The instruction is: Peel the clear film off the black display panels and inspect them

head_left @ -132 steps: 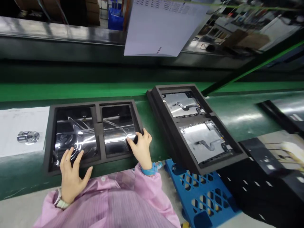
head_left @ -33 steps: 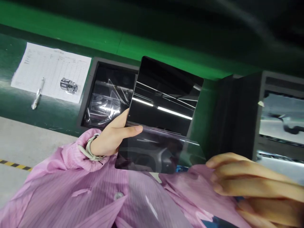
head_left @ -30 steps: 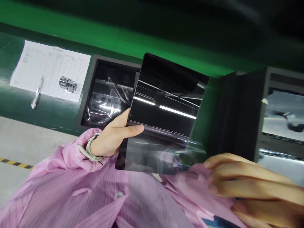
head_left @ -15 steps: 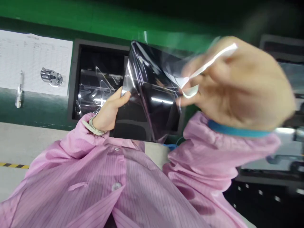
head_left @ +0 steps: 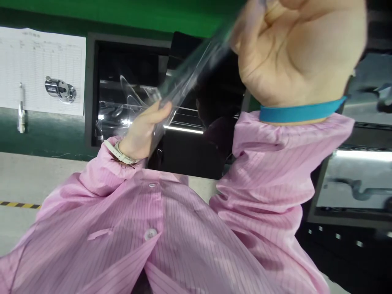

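My left hand (head_left: 141,132) grips the left edge of a glossy black panel (head_left: 192,151), its thumb lying over the front. The panel is tilted in front of my chest and mirrors a ceiling light. A clear plastic film (head_left: 196,67) stretches slantwise from beside my left thumb up to my right hand (head_left: 300,53). High at the upper right, the right hand has its fingers closed on the film's far end; the fingertips are partly cut off by the frame's top. The film stands away from most of the panel's face.
Behind the panel lies a dark-framed tray (head_left: 91,90) with crumpled clear film (head_left: 128,96) in it. To the left are a printed sheet (head_left: 58,47), a shiny metal object (head_left: 61,89) and a pen (head_left: 21,116) on the green surface. Grey reflective panels (head_left: 364,179) stand at right.
My right hand has moved up, drawing the film off the panel's face into a taut diagonal strip. The left hand keeps its hold on the panel's edge.
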Motion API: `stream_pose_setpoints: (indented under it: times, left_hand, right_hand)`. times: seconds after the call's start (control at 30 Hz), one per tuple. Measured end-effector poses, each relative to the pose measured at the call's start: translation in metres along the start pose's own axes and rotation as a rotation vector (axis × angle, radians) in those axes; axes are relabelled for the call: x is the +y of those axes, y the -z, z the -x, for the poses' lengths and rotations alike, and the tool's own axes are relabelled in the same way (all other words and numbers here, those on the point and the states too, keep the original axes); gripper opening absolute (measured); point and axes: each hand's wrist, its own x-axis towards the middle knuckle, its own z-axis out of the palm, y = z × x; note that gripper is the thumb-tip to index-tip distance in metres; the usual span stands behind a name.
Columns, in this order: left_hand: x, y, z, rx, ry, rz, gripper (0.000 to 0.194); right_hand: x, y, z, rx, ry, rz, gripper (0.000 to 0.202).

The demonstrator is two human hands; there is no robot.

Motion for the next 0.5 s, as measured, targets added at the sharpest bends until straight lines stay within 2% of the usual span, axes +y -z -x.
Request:
stream_pose_setpoints:
  times: [0.1,0.17,0.23,0.27,0.37,0.43,0.5]
  left_hand:
    - [0.003,-0.003,0.000,-0.033,0.081,0.109,0.059]
    - [0.002,-0.008,-0.004,-0.085,0.069,0.124,0.058]
    - [-0.002,-0.018,-0.015,-0.115,0.036,0.126,0.056]
    - [-0.005,-0.026,-0.022,-0.099,0.017,0.131,0.055]
    - [-0.020,-0.052,-0.050,-0.064,-0.072,0.132,0.053]
    - [-0.031,-0.065,-0.065,-0.074,-0.118,0.072,0.054]
    - [-0.043,-0.070,-0.074,-0.062,-0.153,-0.002,0.059]
  right_hand:
    - [-0.002,0.025,0.018,-0.057,0.042,0.119,0.056]
    - [0.003,0.051,0.027,-0.074,0.146,0.268,0.043]
    - [0.013,0.081,0.037,0.032,0.232,0.472,0.022]
    - [0.020,0.096,0.042,0.144,0.241,0.603,0.015]
    - [0.047,0.129,0.064,0.473,0.310,0.937,0.025]
    - [0.070,0.137,0.082,0.520,0.457,1.002,0.023]
    - [0.095,0.133,0.102,0.419,0.627,1.086,0.023]
